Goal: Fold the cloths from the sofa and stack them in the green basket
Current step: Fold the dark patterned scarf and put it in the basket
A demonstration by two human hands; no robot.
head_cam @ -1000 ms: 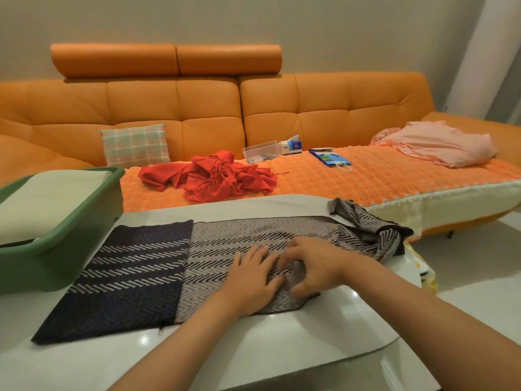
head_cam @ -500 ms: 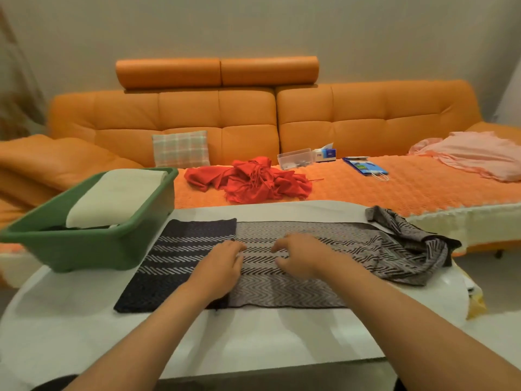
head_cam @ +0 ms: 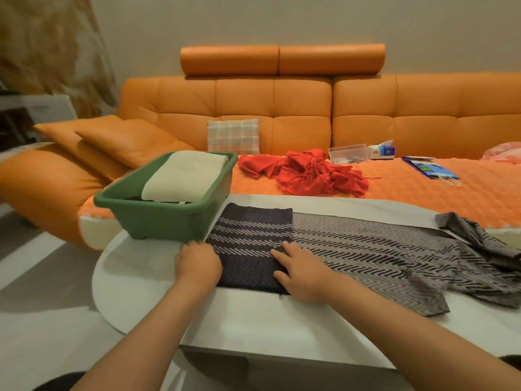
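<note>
Grey zigzag scarf (head_cam: pixel 366 249) on table (head_cam: pixel 253 320). The right hand (head_cam: pixel 301 273) presses it, fingers straight. The left hand (head_cam: pixel 197 263) is curled at its dark edge; cannot tell if it grips.

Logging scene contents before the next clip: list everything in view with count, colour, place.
herringbone woven scarf: one, navy and grey, spread on table, right end bunched
green plastic basket: one, green, table's left end
folded cream cloth: one, cream, in basket
crumpled red cloth: one, red, sofa seat
pink cloth: one, pink, sofa's far right
plaid cushion: one, green-pink check, against sofa back
loose leather cushions: two, orange, sofa's left end
clear plastic box: one, transparent, sofa seat
tissue box: one, white-blue, beside clear box
flat paper bag: one, blue, sofa seat
leather sofa: one, orange, behind table
rounded table: one, white, foreground
left hand: one, scarf's left edge, fingers curled, grip hidden
right hand: one, flat on the scarf
</note>
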